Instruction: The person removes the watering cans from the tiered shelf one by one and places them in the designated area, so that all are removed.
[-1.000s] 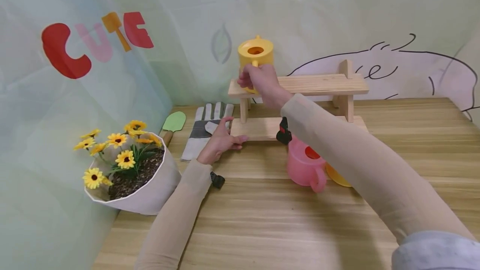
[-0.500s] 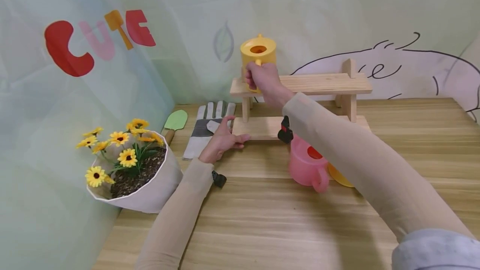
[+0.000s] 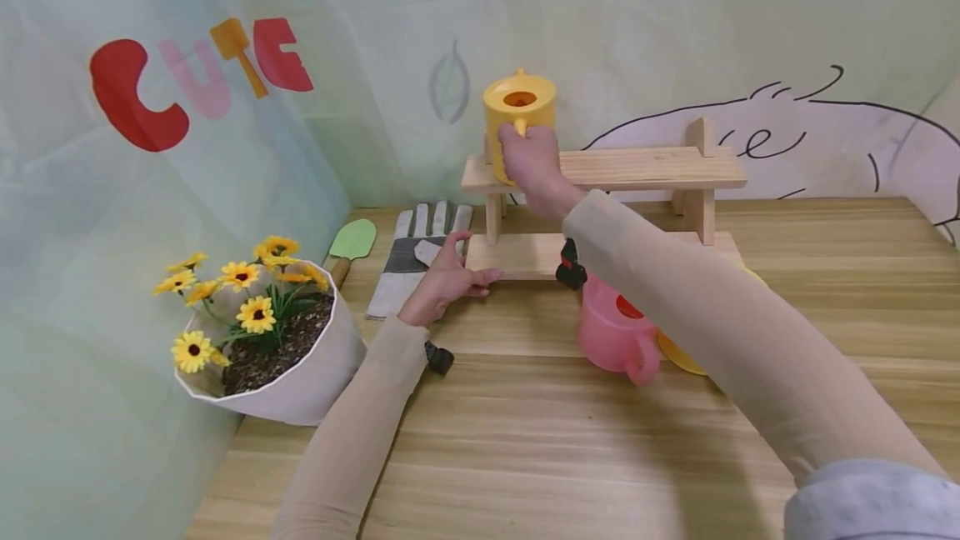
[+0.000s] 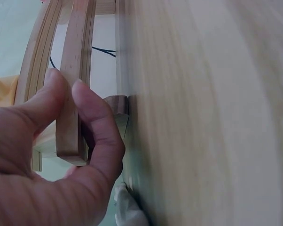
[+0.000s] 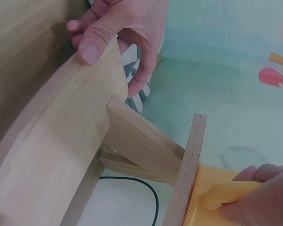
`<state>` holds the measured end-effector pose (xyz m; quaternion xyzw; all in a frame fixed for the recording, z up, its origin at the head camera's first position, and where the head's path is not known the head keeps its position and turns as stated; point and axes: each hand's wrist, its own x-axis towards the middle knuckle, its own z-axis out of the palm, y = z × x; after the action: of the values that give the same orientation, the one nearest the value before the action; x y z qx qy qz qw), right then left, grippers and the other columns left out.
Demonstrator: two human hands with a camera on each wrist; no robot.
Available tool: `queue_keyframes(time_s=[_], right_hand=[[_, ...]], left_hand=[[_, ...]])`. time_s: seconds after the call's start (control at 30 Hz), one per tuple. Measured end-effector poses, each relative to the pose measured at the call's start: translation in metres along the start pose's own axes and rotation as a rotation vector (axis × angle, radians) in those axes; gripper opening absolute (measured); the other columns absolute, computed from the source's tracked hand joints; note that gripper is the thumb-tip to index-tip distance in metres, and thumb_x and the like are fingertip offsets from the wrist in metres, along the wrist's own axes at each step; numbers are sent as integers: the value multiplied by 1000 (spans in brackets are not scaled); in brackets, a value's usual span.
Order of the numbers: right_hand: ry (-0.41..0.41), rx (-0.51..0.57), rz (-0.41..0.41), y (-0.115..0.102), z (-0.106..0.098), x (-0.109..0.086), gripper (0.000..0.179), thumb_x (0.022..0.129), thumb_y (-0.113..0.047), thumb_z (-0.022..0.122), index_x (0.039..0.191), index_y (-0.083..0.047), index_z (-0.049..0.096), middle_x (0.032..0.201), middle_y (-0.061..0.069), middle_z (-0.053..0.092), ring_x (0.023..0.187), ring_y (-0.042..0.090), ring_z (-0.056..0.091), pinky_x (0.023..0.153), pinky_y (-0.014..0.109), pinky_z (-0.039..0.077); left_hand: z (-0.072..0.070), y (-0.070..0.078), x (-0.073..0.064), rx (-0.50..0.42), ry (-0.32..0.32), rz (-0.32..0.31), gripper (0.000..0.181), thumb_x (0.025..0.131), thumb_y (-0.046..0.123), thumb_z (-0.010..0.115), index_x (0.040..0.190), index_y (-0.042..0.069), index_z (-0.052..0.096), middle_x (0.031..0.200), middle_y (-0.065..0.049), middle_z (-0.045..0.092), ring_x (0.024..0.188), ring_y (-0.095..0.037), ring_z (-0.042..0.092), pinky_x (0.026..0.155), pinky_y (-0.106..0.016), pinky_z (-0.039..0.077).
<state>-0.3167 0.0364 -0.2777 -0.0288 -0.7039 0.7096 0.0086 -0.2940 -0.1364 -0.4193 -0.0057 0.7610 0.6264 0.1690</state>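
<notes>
A yellow watering can (image 3: 497,123) stands upright on the left end of the top tier of a two-tier wooden shelf (image 3: 645,167). My right hand (image 3: 536,165) grips its handle, which faces me; the right wrist view shows the can's base (image 5: 192,207) right at the top board. My left hand (image 3: 446,280) pinches the left end of the lower board (image 3: 521,255), thumb on one face and fingers round the other, as the left wrist view shows. In front of the shelf sits a pink watering can (image 3: 609,338). Beside it, a yellow object (image 3: 681,357) is mostly hidden by my right forearm.
At left stands a white pot (image 3: 330,373) of yellow flowers (image 3: 257,315) in soil. A green-bladed trowel (image 3: 352,240) and a grey-white work glove (image 3: 397,269) lie between pot and shelf. A printed cloth backdrop (image 3: 360,65) rises behind the wooden table (image 3: 525,457).
My right hand's fingers have shifted slightly rightward at the can's handle, and the forearm uncovers a bit more yellow behind it. The can stays over the shelf's left end; my left hand keeps its place.
</notes>
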Motion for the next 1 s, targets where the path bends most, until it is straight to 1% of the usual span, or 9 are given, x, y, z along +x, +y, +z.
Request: queue_keyframes(time_s=[0.27,0.47,0.57,0.7,0.83,1.0], right_hand=[[4,-56,-19,1,-1,-4,40,115,-28,47,77,-15,49,67,-6,44,63,12,45,62,23,41],[3,-70,-32,3,0,-8,41,114,-27,48,75,-15,48,66,-7,43,59,11,44,57,22,39],[3,-84,-42,3,1,-11,41,114,-27,48,75,-14,48,66,-6,44,60,11,44,56,23,39],[6,-94,-57,4,2,-16,38,113,-26,48,78,-11,51,68,-5,45,62,12,45,56,23,39],[4,-94,-63,4,2,-20,36,112,-25,48,80,-9,54,67,-5,45,60,12,44,54,24,38],[0,-87,-49,4,1,-24,38,111,-25,50,75,-12,50,62,-7,43,57,11,42,53,24,37]], left_hand=[[1,1,0,2,3,-7,93,97,0,81,167,16,22,118,-19,65,69,-14,70,60,-20,62],[1,1,-1,-3,4,-7,93,97,0,81,167,15,22,119,-20,65,70,-13,70,60,-20,62],[1,1,-1,-6,1,-8,94,97,-1,81,167,15,21,120,-19,65,71,-13,71,60,-20,62],[0,2,-2,-6,-11,-5,96,97,0,81,169,15,19,122,-20,65,72,-13,71,61,-20,62],[-1,1,-2,-9,-23,-2,98,97,1,81,170,14,17,123,-20,65,73,-14,71,61,-21,62],[-2,1,-3,-7,-24,-3,99,97,3,81,171,13,16,118,-17,65,70,-13,71,61,-20,62]])
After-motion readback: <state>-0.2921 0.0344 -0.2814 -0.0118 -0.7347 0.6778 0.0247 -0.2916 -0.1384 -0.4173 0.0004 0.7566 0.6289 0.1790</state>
